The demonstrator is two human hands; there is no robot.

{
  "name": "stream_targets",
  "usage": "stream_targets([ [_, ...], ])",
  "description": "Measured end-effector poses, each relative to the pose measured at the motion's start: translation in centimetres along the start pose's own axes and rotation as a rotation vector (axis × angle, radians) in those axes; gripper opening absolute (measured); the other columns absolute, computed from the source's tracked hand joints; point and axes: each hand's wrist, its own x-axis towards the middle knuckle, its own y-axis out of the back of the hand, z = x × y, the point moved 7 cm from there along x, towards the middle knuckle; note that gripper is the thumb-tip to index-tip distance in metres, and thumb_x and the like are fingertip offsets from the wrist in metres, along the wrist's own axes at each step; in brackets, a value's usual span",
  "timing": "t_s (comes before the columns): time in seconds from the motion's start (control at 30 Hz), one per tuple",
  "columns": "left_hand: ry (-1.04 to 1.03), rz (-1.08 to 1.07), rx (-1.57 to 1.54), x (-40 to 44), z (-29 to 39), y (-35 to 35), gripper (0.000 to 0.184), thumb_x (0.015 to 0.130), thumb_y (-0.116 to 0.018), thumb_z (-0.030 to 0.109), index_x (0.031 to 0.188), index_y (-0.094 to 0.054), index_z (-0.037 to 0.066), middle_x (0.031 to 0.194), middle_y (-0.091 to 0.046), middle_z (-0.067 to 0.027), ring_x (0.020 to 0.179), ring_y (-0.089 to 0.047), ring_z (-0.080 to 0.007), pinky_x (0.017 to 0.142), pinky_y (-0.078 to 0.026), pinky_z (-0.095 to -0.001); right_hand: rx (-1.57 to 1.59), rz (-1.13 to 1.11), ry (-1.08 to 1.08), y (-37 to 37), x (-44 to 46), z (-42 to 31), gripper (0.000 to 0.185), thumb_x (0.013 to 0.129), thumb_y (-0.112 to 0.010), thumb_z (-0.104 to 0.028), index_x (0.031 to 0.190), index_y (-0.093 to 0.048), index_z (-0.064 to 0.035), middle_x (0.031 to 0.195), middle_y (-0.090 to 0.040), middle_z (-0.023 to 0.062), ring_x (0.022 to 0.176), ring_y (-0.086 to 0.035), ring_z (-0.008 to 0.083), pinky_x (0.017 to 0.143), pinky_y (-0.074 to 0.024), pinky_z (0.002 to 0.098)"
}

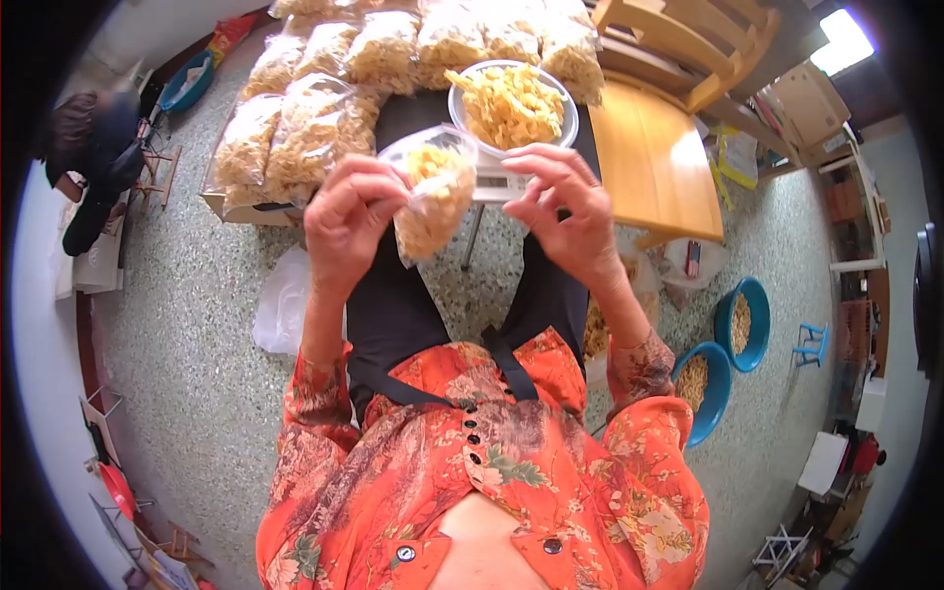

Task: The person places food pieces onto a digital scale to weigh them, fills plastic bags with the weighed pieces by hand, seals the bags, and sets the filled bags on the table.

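Observation:
My left hand (356,218) pinches the upper edge of a clear plastic bag (431,202), partly filled with pale yellow dried pieces. The bag hangs tilted above my lap. To its right is my right hand (570,211), its fingers bent and thumb apart from the fingertips, with nothing visible between them. Between the two hands shows the front of a white digital scale (492,184), its display too small to read. A white bowl (573,120) of yellow strips (511,101) sits on or just behind the scale, beyond my right hand.
Several filled clear bags (315,128) crowd the surface ahead and to the left. A wooden chair (654,147) stands at the right. Blue basins (751,354) of small tan pieces lie on the speckled floor (206,344). Another person (98,147) is at the far left.

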Motion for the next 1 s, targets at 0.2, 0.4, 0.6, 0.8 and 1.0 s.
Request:
stream_targets([
  [0.2,0.051,-0.166,-0.093,-1.2,1.2,0.3,0.011,0.08,-0.078,-0.001,0.087,-0.07,0.003,0.09,-0.063,-0.0067,0.086,-0.065,-0.0187,0.076,-0.052,-0.0303,-0.154,-0.239,0.284,-3.8,1.5,-2.8,0.017,0.082,-0.079,-0.016,0.094,-0.07,-0.0078,0.097,-0.066,0.0092,0.071,-0.066,0.0287,0.064,-0.0548,0.0356],
  [0.4,0.044,-0.289,0.205,-0.9,2.0,0.9,0.02,0.075,-0.082,0.008,0.089,-0.069,0.004,0.085,-0.061,-0.0064,0.08,-0.062,-0.0204,0.071,-0.051,-0.031,-0.333,-0.334,0.298,-4.4,1.4,-4.5,0.016,0.082,-0.079,-0.017,0.087,-0.067,-0.0068,0.081,-0.06,0.0069,0.068,-0.064,0.0274,0.059,-0.0516,0.0362],
  [0.6,-0.014,-0.311,0.424,-1.1,1.6,0.7,0.021,0.072,-0.086,0.013,0.087,-0.072,0.006,0.087,-0.057,-0.0065,0.078,-0.057,-0.0208,0.067,-0.047,-0.0347,-0.417,-0.415,0.321,-5.6,0.7,-4.6,0.013,0.084,-0.076,-0.015,0.088,-0.067,-0.007,0.082,-0.06,0.0079,0.069,-0.063,0.0277,0.059,-0.0514,0.0376],
  [0.8,-0.049,-0.143,0.336,0.0,3.1,1.6,0.014,0.075,-0.082,0.008,0.084,-0.071,0.005,0.112,-0.064,-0.0075,0.085,-0.061,-0.0203,0.073,-0.05,-0.0324,-0.222,-0.37,0.353,-5.9,1.4,-5.9,0.015,0.08,-0.078,-0.009,0.089,-0.067,-0.005,0.082,-0.058,0.0084,0.069,-0.061,0.0273,0.059,-0.05,0.0369],
  [1.0,0.242,-0.336,0.114,-0.8,1.4,0.8,0.013,0.078,-0.082,0.006,0.085,-0.072,0.002,0.122,-0.065,-0.0108,0.089,-0.065,-0.0168,0.079,-0.052,-0.0313,-0.152,-0.361,0.394,-5.5,1.1,-7.6,0.014,0.08,-0.075,-0.008,0.082,-0.061,-0.0056,0.082,-0.054,0.0072,0.071,-0.06,0.0272,0.061,-0.0497,0.0388],
])
